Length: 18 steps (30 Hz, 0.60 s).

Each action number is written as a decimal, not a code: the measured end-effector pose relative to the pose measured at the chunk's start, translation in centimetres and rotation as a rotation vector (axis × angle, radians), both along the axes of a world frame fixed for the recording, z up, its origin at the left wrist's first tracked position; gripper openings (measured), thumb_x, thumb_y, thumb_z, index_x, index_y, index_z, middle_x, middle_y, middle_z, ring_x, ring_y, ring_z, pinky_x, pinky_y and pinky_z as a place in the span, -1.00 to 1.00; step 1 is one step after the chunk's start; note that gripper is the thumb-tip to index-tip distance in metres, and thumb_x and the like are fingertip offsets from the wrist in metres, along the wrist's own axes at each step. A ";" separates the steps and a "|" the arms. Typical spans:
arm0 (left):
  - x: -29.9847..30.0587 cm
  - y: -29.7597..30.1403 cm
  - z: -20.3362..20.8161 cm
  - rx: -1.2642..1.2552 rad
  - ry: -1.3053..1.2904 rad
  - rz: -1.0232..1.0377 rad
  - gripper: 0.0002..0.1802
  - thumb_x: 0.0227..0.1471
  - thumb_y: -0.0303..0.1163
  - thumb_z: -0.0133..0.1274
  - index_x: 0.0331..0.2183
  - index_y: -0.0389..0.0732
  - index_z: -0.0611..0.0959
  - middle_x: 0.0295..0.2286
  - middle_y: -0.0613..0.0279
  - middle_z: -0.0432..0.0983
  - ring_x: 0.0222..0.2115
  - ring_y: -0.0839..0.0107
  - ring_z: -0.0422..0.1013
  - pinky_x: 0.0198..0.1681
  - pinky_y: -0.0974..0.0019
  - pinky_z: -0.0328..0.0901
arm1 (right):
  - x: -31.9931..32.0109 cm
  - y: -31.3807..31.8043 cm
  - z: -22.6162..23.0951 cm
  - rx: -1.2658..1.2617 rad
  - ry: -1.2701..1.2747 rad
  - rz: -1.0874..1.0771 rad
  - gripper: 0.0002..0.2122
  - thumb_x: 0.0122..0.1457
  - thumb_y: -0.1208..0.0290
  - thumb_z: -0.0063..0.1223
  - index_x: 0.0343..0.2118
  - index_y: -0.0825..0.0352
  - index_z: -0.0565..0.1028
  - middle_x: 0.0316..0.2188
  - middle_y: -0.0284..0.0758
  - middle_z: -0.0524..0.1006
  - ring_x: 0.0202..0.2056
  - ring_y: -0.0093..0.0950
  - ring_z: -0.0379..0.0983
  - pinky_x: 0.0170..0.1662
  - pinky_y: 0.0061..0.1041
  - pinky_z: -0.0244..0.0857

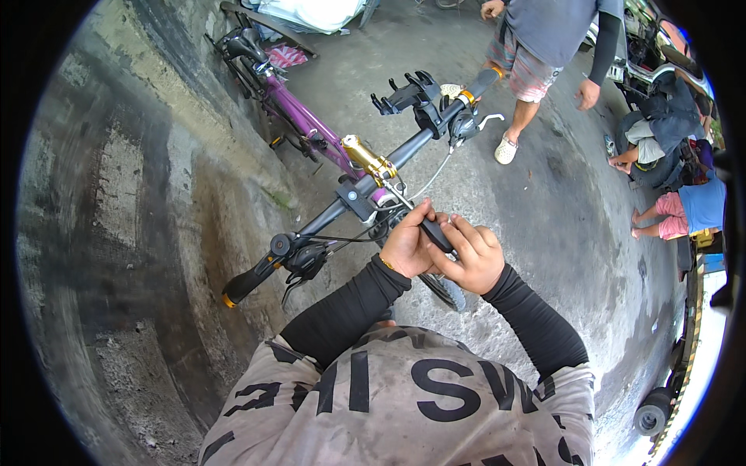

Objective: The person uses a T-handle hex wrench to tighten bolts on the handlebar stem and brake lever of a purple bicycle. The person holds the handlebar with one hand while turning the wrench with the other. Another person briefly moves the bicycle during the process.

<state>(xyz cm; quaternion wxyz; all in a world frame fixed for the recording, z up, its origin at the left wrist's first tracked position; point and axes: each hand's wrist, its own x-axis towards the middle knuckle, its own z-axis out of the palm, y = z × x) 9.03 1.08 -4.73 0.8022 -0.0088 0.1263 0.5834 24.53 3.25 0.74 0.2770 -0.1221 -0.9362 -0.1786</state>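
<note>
Head view: left hand (pixel 408 247) and right hand (pixel 471 256), grip of each clamped on slim black object (pixel 438 236) off centre toward 3 o'clock, purple bicycle (pixel 309 126) at 11, handlebar (pixel 410 147) spanning 8 to 1.

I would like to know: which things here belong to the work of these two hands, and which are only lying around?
Seem to belong to the work:
black-handled tool, held between left hand and right hand
gold stem
grey handlebar
purple bicycle

Seem only to lie around:
pink-and-white cloth, near the saddle
pale sheeting, at the top edge
</note>
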 end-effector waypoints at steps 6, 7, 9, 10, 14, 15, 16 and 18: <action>-0.4 0.0 -1.1 0.071 0.016 0.002 -0.70 0.18 -0.20 -0.12 -0.53 -0.14 0.42 -0.29 0.17 0.43 -0.18 0.29 0.35 -0.10 0.21 0.30 | -0.4 0.2 -2.1 -0.054 0.241 0.055 -0.59 -0.20 0.12 0.22 -0.23 0.04 0.41 -0.29 -0.35 0.44 -0.24 -0.43 0.44 -0.29 -0.55 0.18; -0.5 0.0 -1.1 0.061 0.022 -0.006 -0.70 0.18 -0.20 -0.11 -0.53 -0.14 0.43 -0.28 0.18 0.43 -0.16 0.26 0.35 -0.09 0.19 0.30 | -0.4 0.2 -2.2 -0.043 0.241 0.055 -0.58 -0.21 0.08 0.23 -0.24 0.05 0.41 -0.33 -0.36 0.43 -0.30 -0.45 0.43 -0.32 -0.55 0.18; -0.6 0.0 -1.1 0.043 0.032 -0.022 -0.69 0.18 -0.19 -0.11 -0.55 -0.13 0.44 -0.25 0.18 0.43 -0.12 0.22 0.33 -0.06 0.14 0.29 | -0.5 0.3 -2.2 -0.020 0.239 0.053 -0.55 -0.22 0.01 0.25 -0.27 0.06 0.39 -0.40 -0.39 0.41 -0.41 -0.47 0.42 -0.38 -0.55 0.19; -0.6 0.0 -1.2 0.053 0.032 -0.024 -0.68 0.17 -0.19 -0.10 -0.55 -0.13 0.45 -0.25 0.19 0.43 -0.11 0.21 0.33 -0.06 0.12 0.29 | -0.5 0.2 -2.3 -0.054 0.262 0.044 -0.54 -0.23 -0.01 0.26 -0.28 0.09 0.39 -0.43 -0.39 0.40 -0.46 -0.47 0.39 -0.41 -0.54 0.19; -0.8 0.1 -0.9 0.052 0.032 -0.021 -0.68 0.16 -0.19 -0.09 -0.56 -0.12 0.47 -0.24 0.22 0.44 -0.09 0.19 0.32 -0.05 0.06 0.30 | -1.3 -1.2 -3.2 -0.490 0.484 -0.143 -0.46 -0.27 -0.08 0.31 -0.35 0.21 0.36 -0.54 -0.40 0.33 -0.63 -0.47 0.27 -0.50 -0.52 0.16; -0.8 0.0 -0.6 0.042 0.030 -0.016 -0.69 0.16 -0.18 -0.09 -0.55 -0.12 0.48 -0.25 0.22 0.44 -0.09 0.19 0.32 -0.05 0.05 0.30 | -1.7 -2.1 -3.7 -0.674 0.569 -0.229 -0.44 -0.28 -0.10 0.32 -0.37 0.25 0.35 -0.57 -0.40 0.31 -0.65 -0.48 0.24 -0.52 -0.52 0.15; -0.7 0.1 -0.3 0.056 0.036 -0.005 -0.69 0.15 -0.18 -0.07 -0.56 -0.12 0.46 -0.27 0.21 0.45 -0.09 0.16 0.32 -0.04 0.01 0.28 | -2.8 -3.0 -5.8 -0.854 0.903 -0.240 -0.36 -0.26 -0.10 0.34 -0.32 0.33 0.30 -0.58 -0.42 0.28 -0.65 -0.55 0.19 -0.54 -0.54 0.13; -0.6 0.3 -0.7 0.124 0.055 0.024 -0.69 0.14 -0.17 -0.06 -0.56 -0.11 0.45 -0.28 0.20 0.45 -0.09 0.15 0.32 -0.04 0.00 0.26 | -5.3 -4.2 -4.5 -1.135 1.243 -0.259 -0.40 -0.07 0.01 0.25 -0.17 0.32 0.18 -0.55 -0.45 0.27 -0.60 -0.67 0.12 -0.54 -0.65 0.06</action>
